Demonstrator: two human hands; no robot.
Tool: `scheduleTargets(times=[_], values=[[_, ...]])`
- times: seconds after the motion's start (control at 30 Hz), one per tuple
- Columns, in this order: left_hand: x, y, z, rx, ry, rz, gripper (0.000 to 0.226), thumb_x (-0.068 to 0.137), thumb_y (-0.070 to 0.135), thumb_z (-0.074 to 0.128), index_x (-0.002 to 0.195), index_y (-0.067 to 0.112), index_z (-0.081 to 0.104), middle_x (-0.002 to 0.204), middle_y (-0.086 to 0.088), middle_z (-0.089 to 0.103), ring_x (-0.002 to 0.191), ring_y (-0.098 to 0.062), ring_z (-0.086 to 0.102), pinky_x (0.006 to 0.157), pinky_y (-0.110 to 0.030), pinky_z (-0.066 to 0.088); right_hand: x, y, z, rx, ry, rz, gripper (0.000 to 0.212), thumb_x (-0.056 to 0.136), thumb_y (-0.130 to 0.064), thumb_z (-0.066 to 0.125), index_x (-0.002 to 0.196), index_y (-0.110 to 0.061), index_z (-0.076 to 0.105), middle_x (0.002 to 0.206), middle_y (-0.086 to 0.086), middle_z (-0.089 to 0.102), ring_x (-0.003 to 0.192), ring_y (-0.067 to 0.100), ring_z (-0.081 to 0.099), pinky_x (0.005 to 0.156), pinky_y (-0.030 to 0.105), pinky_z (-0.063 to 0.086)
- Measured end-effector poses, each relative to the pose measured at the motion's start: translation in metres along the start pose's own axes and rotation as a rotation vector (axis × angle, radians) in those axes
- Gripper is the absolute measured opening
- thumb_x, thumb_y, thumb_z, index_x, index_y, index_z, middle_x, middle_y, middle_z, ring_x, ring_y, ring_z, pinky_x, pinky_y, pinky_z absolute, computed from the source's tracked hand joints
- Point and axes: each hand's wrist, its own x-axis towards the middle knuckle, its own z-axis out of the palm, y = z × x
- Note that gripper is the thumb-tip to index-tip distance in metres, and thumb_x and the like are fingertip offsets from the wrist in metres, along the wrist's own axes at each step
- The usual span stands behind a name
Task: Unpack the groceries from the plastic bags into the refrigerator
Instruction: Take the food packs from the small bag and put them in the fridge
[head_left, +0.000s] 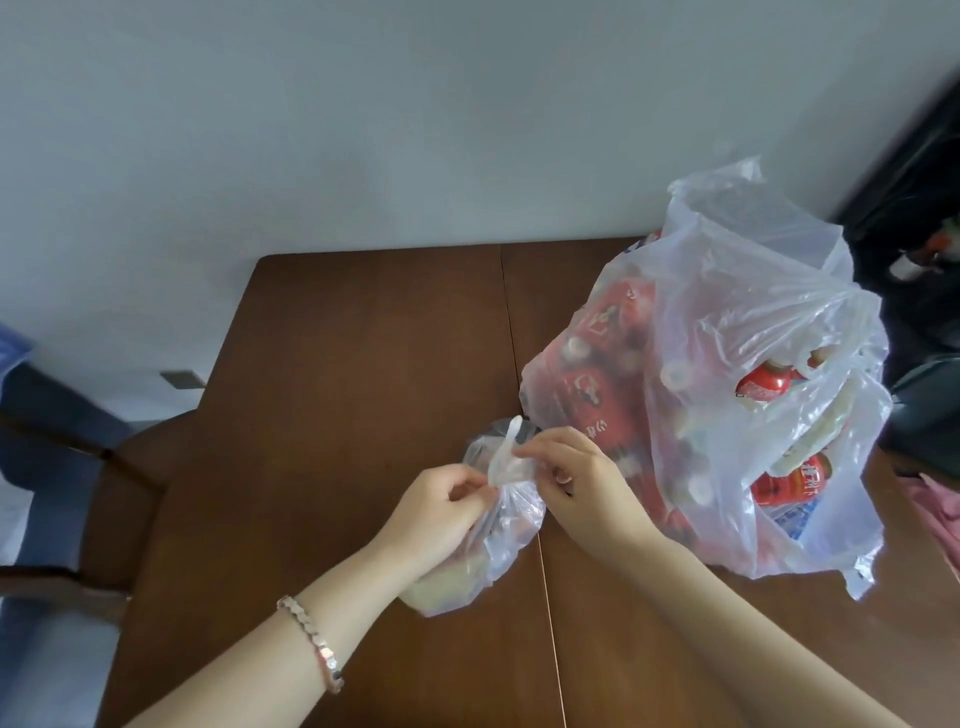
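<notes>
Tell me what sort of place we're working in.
Probably a home dining area: a wooden table against a plain wall, a chair beside it, and a plastic bag of groceries on top.

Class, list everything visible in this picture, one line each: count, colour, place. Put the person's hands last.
table: one, brown, under both bags
small plastic bag: one, clear, knotted, mid-table
large plastic bag: one, clear, table's right side
bottles: several, red-labelled, inside the large plastic bag
chair: one, brown, left of the table
cloth: one, pink, right edge
bracelet: one, rose-gold, left wrist
left hand: one, pinches the small plastic bag's knot
right hand: one, pinches the same knot
</notes>
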Motion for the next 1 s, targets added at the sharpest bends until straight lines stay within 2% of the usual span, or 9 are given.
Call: scheduleTargets(times=[0.1, 0.2, 0.27, 0.37, 0.53, 0.63, 0.73, 0.87, 1.0], values=[[-0.005, -0.003, -0.011, 0.070, -0.013, 0.058, 0.019, 0.088, 0.031, 0.059, 0.070, 0.032, 0.062, 0.061, 0.013, 0.065, 0.063, -0.003, 0.063, 0.053, -0.011, 0.045, 0.009, -0.009, 0.005, -0.128, -0.211, -0.142, 0.035, 0.089, -0.004, 0.054, 0.118, -0.022, 0.064, 0.119, -0.011, 0.057, 0.107, 0.010, 0.045, 0.093, 0.018, 0.036], [-0.010, -0.012, -0.023, 0.123, -0.025, 0.082, 0.022, 0.085, 0.044, 0.059, 0.070, 0.029, 0.064, 0.064, 0.000, 0.065, 0.063, -0.017, 0.063, 0.055, -0.020, 0.044, 0.016, -0.022, 0.007, -0.196, -0.324, -0.167, 0.030, 0.089, -0.011, 0.056, 0.115, -0.024, 0.064, 0.108, -0.005, 0.062, 0.096, 0.012, 0.053, 0.083, 0.027, 0.045], [-0.016, -0.016, -0.028, 0.140, -0.030, 0.098, 0.029, 0.082, 0.052, 0.059, 0.063, 0.030, 0.061, 0.054, 0.008, 0.060, 0.051, -0.008, 0.056, 0.048, -0.013, 0.037, 0.017, -0.028, 0.010, -0.247, -0.357, -0.208, 0.026, 0.089, -0.018, 0.057, 0.112, -0.027, 0.064, 0.101, -0.006, 0.062, 0.084, 0.009, 0.051, 0.075, 0.023, 0.043], [-0.021, -0.021, -0.031, 0.165, -0.001, 0.113, 0.023, 0.080, 0.050, 0.062, 0.063, 0.035, 0.060, 0.058, 0.022, 0.062, 0.059, 0.004, 0.059, 0.047, -0.006, 0.038, 0.018, -0.033, 0.016, -0.288, -0.399, -0.234, 0.018, 0.090, -0.023, 0.058, 0.106, -0.024, 0.065, 0.094, -0.007, 0.062, 0.077, 0.009, 0.050, 0.070, 0.021, 0.040], [-0.021, -0.028, -0.030, 0.171, 0.115, 0.168, 0.009, 0.081, 0.038, 0.065, 0.074, 0.039, 0.059, 0.071, 0.022, 0.065, 0.075, 0.004, 0.063, 0.060, -0.008, 0.049, 0.011, -0.032, 0.030, -0.119, -0.232, -0.081, 0.013, 0.081, -0.028, 0.066, 0.073, -0.024, 0.057, 0.072, -0.015, 0.051, 0.065, 0.005, 0.050, 0.062, 0.021, 0.042], [-0.022, -0.026, -0.027, 0.183, 0.106, 0.217, 0.011, 0.081, 0.041, 0.063, 0.072, 0.040, 0.055, 0.074, 0.022, 0.063, 0.077, 0.005, 0.061, 0.060, -0.007, 0.049, 0.008, -0.025, 0.039, 0.049, -0.068, 0.130, 0.020, 0.076, -0.017, 0.067, 0.063, -0.022, 0.054, 0.063, -0.012, 0.055, 0.056, 0.001, 0.048, 0.055, 0.012, 0.040], [-0.022, -0.028, -0.022, 0.171, 0.103, 0.235, 0.020, 0.085, 0.027, 0.063, 0.075, 0.043, 0.054, 0.078, 0.024, 0.062, 0.079, 0.002, 0.062, 0.064, -0.007, 0.048, 0.005, -0.017, 0.046, 0.355, 0.105, 0.407, 0.019, 0.078, -0.007, 0.062, 0.062, -0.013, 0.052, 0.053, -0.006, 0.053, 0.044, 0.000, 0.051, 0.051, 0.014, 0.039], [-0.021, -0.023, -0.019, 0.064, -0.191, 0.152, 0.028, 0.086, 0.017, 0.056, 0.071, 0.041, 0.057, 0.072, 0.020, 0.058, 0.074, -0.002, 0.057, 0.073, -0.023, 0.048, -0.001, -0.015, 0.055, 0.400, 0.137, 0.431, 0.016, 0.084, -0.009, 0.058, 0.079, -0.024, 0.056, 0.061, -0.008, 0.055, 0.048, 0.000, 0.049, 0.051, 0.012, 0.040], [-0.024, -0.007, -0.026, -0.415, -0.467, -0.067, 0.009, 0.071, 0.028, 0.061, 0.063, 0.025, 0.058, 0.066, 0.006, 0.055, 0.066, -0.006, 0.054, 0.065, -0.022, 0.043, -0.001, -0.013, 0.051, 0.387, 0.104, 0.368, 0.028, 0.085, -0.002, 0.047, 0.072, -0.024, 0.059, 0.059, -0.009, 0.056, 0.052, 0.002, 0.048, 0.051, 0.013, 0.040]])
